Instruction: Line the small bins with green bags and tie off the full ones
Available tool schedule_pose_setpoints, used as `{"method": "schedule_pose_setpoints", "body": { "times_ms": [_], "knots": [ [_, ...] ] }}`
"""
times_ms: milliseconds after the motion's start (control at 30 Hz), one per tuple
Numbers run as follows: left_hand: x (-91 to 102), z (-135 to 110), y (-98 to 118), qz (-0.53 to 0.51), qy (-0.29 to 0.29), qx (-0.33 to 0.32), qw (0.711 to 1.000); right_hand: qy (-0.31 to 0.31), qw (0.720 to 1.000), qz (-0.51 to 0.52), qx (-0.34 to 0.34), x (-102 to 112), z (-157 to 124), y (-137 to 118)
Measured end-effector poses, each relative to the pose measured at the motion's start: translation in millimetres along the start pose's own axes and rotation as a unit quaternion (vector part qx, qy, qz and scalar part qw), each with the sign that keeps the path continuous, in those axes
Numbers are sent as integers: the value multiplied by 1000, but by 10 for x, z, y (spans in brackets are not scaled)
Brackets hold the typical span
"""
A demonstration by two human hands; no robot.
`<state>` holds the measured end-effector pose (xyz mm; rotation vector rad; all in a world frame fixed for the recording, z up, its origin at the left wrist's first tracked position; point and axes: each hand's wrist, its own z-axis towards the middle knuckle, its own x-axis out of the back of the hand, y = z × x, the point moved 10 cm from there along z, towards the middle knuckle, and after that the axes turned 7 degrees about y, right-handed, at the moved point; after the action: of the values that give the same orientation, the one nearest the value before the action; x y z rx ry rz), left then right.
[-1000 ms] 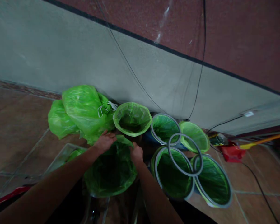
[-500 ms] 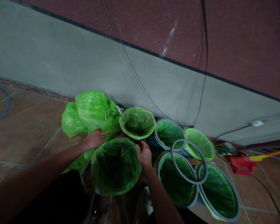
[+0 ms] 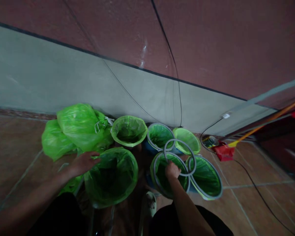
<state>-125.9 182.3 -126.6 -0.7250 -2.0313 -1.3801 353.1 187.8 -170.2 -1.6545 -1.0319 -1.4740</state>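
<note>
My left hand is at the left rim of a bin lined with a green bag, its fingers stretched out and apart. This near bin has its liner folded over the rim and no ring on top. My right hand has its fingers closed at the lower left edge of a loose grey ring. That ring lies across the tops of several bins. Below my right hand is a lined bin with a grey ring round its mouth.
Full green bags rest by the wall at left. Behind stand a ringless lined bin, a ringed bin and a pale-lined bin. Another ringed bin stands right, near a red dustpan and a cable.
My right hand has left the near bin's right rim and reached right to the loose grey ring. My left hand remains by the near bin's left rim. The view has swung right.
</note>
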Motion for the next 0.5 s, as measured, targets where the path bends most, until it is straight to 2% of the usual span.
{"method": "schedule_pose_setpoints", "body": {
  "times_ms": [67, 133, 200, 233, 300, 367, 400, 433, 500],
  "knots": [
    [20, -68, 195, -52, 11, -12, 998, 32, 999, 10, 22, 241, -36, -39],
    [15, -140, 337, -134, 14, -11, 991, 86, 993, 38, 65, 571, -202, -198],
    [-23, -204, 400, -243, 12, 21, 970, 121, 979, 85, 142, 833, -535, -505],
    [-59, -231, 413, -301, 8, 45, 953, 123, 965, 109, 205, 904, -768, -729],
    [-156, -274, 439, -411, -10, 98, 906, 103, 927, 138, 334, 921, -1312, -1193],
    [-214, -294, 495, -496, -24, 128, 858, 61, 880, 135, 451, 817, -1868, -1584],
    [-201, -291, 512, -521, -17, 133, 843, 42, 859, 131, 493, 766, -2095, -1714],
    [-152, -282, 507, -530, 5, 131, 838, 27, 845, 127, 519, 736, -2261, -1794],
    [11, -267, 461, -517, 75, 110, 846, 1, 818, 144, 557, 779, -2448, -1858]
  ]
}}
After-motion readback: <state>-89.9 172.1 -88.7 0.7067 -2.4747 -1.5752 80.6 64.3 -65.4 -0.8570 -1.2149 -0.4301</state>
